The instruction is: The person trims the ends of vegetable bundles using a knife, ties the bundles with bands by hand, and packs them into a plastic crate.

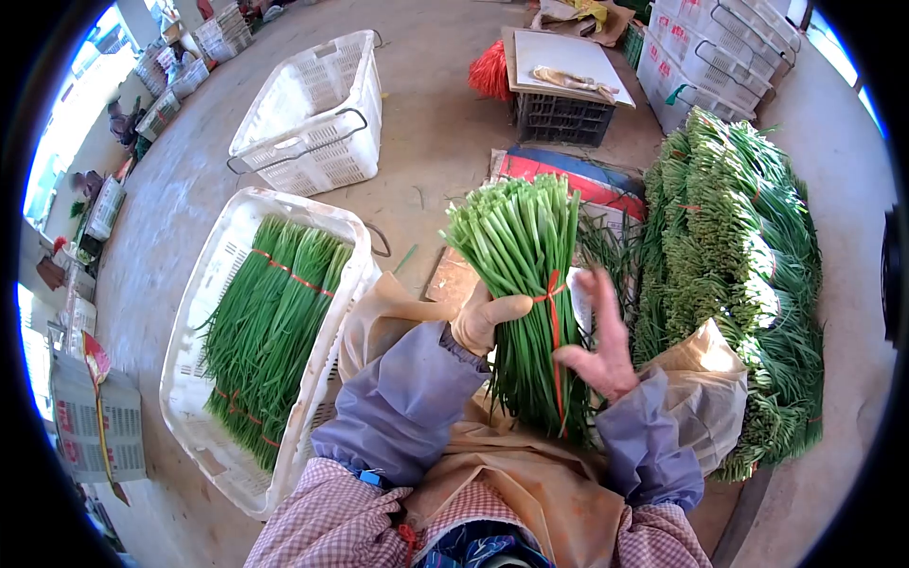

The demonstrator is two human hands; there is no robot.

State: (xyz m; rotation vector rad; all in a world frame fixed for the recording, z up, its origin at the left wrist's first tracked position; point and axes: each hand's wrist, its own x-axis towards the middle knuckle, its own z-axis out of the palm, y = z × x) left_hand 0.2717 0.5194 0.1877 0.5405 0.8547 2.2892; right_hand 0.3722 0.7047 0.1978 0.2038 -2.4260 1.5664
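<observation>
Stalk bundle clasped in left fingers beside red tie; right fingers spread wide alongside, empty.

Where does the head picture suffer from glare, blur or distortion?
Head view: windows blown out at left, white glare on the stacked greens; head view: right hand slightly blurred, held bunch fairly sharp; head view: scene bowed toward the edges, corners black.

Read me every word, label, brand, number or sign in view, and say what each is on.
No text is legible enough to quote.
Stacked white crates, upper right: red markings, too small and blurred to read.
Grey crate, lower left: red markings, also unreadable.
Green bundle in the left hand: no lettering visible.
I can't make out lettering anywhere else.
</observation>
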